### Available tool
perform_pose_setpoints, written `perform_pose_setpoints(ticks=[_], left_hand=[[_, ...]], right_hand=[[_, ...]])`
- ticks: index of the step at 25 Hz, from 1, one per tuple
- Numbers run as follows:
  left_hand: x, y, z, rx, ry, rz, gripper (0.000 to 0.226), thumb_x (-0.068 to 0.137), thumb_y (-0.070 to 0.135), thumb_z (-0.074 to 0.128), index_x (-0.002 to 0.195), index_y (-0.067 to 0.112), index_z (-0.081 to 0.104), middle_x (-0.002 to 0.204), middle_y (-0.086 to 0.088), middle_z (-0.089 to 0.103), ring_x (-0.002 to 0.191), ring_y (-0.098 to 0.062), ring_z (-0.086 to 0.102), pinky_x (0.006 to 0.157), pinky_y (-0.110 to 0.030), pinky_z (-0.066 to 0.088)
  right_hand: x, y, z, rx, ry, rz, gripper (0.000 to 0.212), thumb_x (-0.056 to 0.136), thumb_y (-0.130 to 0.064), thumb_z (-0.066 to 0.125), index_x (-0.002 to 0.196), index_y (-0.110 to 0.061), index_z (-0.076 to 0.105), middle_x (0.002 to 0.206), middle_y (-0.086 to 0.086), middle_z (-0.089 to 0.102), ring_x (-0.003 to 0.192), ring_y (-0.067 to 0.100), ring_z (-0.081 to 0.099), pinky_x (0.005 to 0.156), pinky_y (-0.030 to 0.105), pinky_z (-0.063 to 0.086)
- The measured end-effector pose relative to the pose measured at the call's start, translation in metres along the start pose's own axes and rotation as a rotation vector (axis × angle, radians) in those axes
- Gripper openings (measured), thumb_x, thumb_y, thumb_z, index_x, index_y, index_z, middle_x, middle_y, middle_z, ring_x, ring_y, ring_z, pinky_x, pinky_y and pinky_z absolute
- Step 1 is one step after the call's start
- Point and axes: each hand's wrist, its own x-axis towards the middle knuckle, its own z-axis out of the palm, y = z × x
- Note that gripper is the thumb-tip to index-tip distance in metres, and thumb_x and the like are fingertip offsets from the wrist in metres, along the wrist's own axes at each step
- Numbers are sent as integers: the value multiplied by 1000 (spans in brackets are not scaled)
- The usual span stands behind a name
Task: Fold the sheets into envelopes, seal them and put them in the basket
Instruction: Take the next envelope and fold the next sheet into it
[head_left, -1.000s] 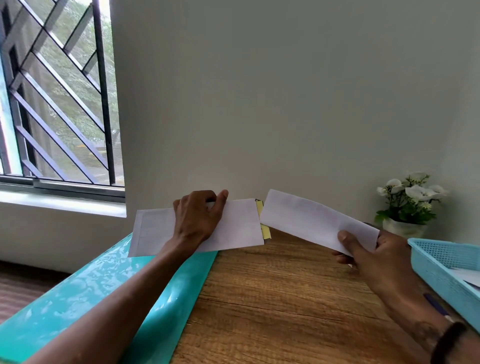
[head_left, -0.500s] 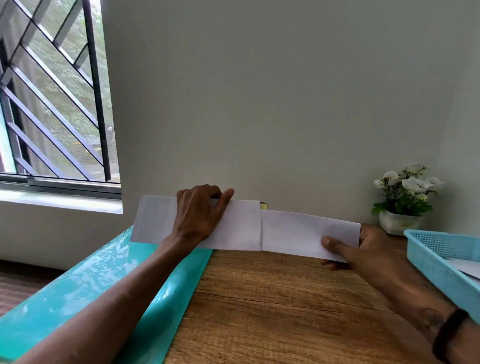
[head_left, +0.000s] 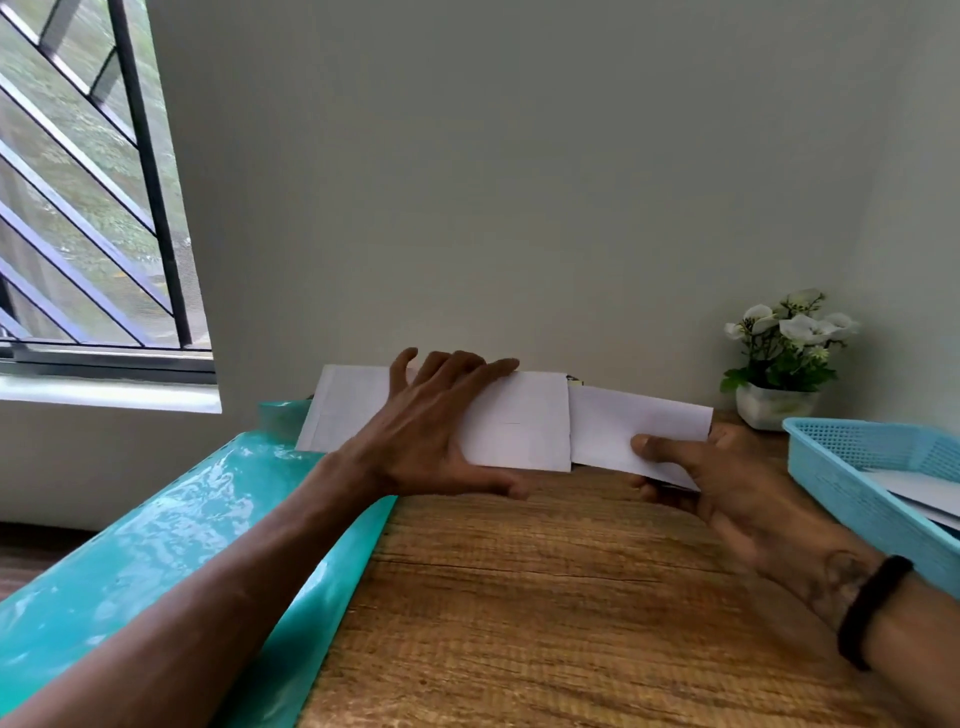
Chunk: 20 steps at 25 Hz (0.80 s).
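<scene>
While L hand (head_left: 426, 431) flat, envelope (head_left: 519, 426) unlabelled

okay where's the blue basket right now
The blue basket sits at the far right of the head view on the wooden table, beside the right hand and just in front of the flower pot.

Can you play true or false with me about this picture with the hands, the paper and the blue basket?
1. The left hand lies flat with spread fingers on the envelope. True.
2. The right hand is empty. False: its thumb and fingers pinch the folded sheet.
3. The blue basket is on the left side of the table. False: it stands on the right side of the wooden table.
4. There is already white paper inside the basket. True.
5. The flower pot holds red flowers. False: the flowers are white.
</scene>
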Motion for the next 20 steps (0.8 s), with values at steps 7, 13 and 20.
perform_pose_setpoints(ticks=[7,13,20], left_hand=[[1,5,12,-11,-81,75,101,80,75,67,161,38,19,154,4,39,144,-16,31,127,-50,5],[0,6,13,17,35,84,99,79,78,64,160,34,26,144,4,45,137,-18,38,126,-50,15],[-1,7,14,74,104,67,102,79,81,61,161,32,26,142,3,45,134,-19,39,124,-55,18]], right_hand=[[-1,2,2,-110,-106,-6,23,93,-16,75,114,-13,66,95,18,76,63,22,72,57,34,62],[7,5,2,-132,-18,-42,35,96,-33,71,125,-23,54,110,9,69,83,27,75,69,44,66],[9,9,-6,-69,44,-178,21,83,-11,83,102,-7,74,102,10,78,94,27,75,62,29,64]])
